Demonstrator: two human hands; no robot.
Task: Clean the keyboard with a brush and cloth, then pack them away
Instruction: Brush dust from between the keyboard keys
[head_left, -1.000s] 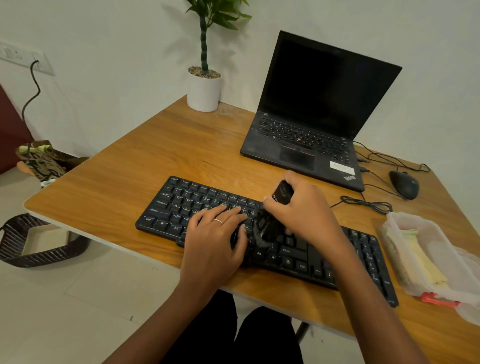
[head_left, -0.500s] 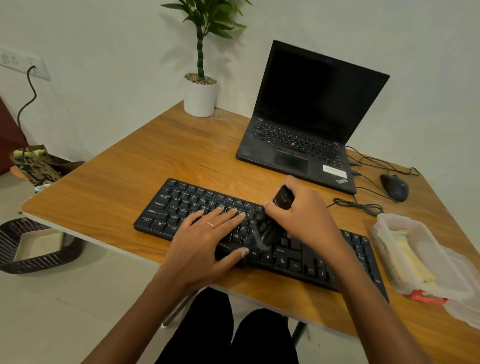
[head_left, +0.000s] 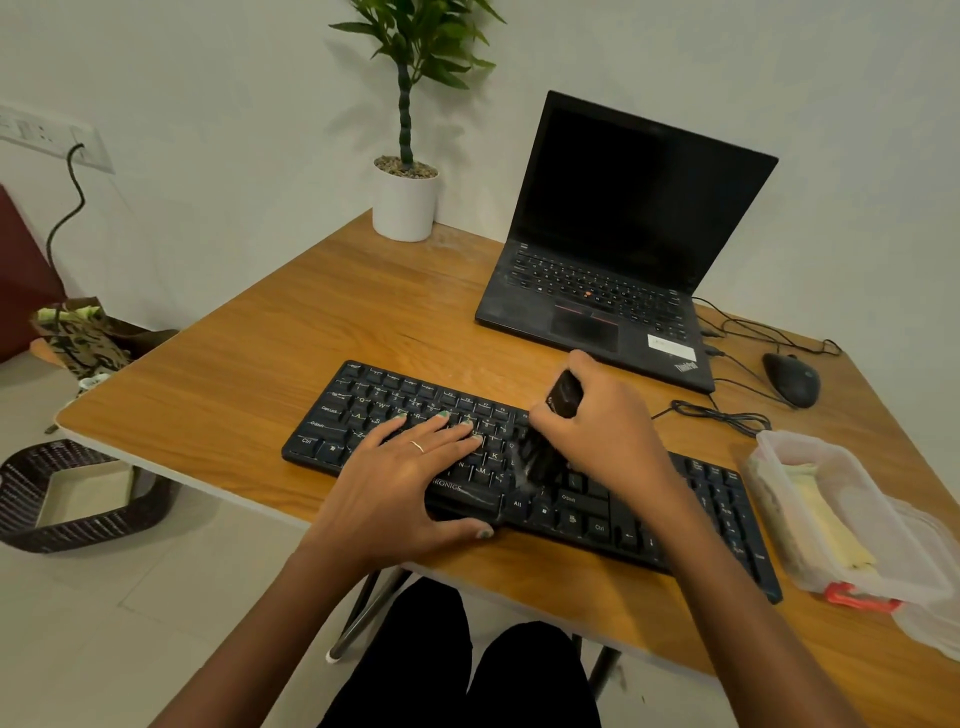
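Both hands on keyboard (head_left: 363, 410); right hand (head_left: 602, 431) grips brush (head_left: 545, 447).

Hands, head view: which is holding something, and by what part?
The right hand grips the black brush by its handle, bristles down on the keyboard. The left hand holds nothing; it rests flat on the keys.

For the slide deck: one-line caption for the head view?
Right hand grips a black brush on the black keyboard; left hand rests flat on its keys.
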